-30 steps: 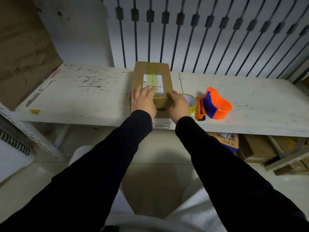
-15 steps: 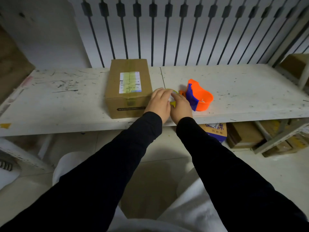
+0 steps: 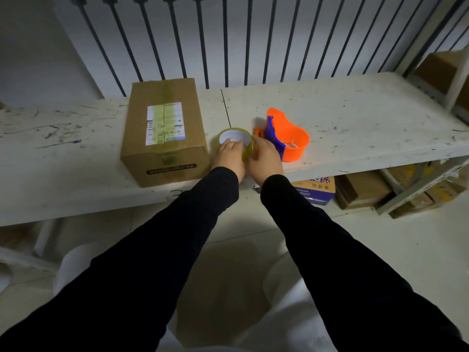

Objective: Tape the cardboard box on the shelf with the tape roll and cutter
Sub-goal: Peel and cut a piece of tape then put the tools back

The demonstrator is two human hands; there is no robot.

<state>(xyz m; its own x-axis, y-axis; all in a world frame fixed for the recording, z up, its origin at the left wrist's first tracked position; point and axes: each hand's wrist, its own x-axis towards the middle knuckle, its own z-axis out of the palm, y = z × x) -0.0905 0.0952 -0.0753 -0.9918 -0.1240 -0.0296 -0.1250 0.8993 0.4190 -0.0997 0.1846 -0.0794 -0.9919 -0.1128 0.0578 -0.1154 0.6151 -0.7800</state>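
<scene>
Both hands had left the cardboard box, which sat untouched on the shelf, and the left hand and right hand now grasped the tape roll beside the orange cutter, indicating taping had not begun.

cardboard box left, orange dispenser right, shelf beyond open

The person wears long black sleeves that run down both arms and end at the wrists, plain and without markings. Both hands, the left hand and the right hand, are bare. Pale, whitish clothing covers the lap below.
</scene>
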